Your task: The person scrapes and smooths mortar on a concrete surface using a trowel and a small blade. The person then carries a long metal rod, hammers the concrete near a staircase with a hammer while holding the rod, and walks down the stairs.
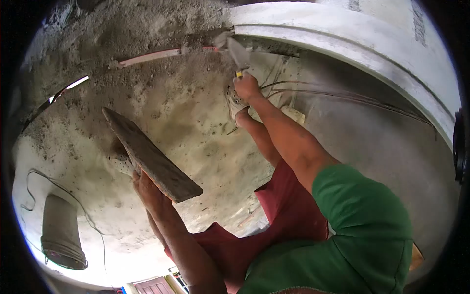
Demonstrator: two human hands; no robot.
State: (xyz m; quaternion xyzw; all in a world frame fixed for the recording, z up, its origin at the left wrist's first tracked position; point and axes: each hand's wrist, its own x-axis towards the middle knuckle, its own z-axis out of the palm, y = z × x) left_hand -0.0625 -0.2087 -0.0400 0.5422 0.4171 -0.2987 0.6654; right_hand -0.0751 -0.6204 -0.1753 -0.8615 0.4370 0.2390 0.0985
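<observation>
My right hand (246, 87) is closed round the yellow-banded handle of a trowel (238, 53). The trowel's blade points up toward a small lump of grey mortar (223, 40) at the edge of the pale ledge. On the left, my left hand (148, 188) holds a long grey board (149, 154) from below, near its lower end. The board is tilted, and part of that hand is hidden behind it.
A bucket (61, 225) stands at the lower left beside a thin cable (81, 203). Dark rods or cables (342, 94) run right under the curved white ledge (342, 41). Rough mortar (122, 29) covers the upper left. My feet are on the stained floor (196, 142).
</observation>
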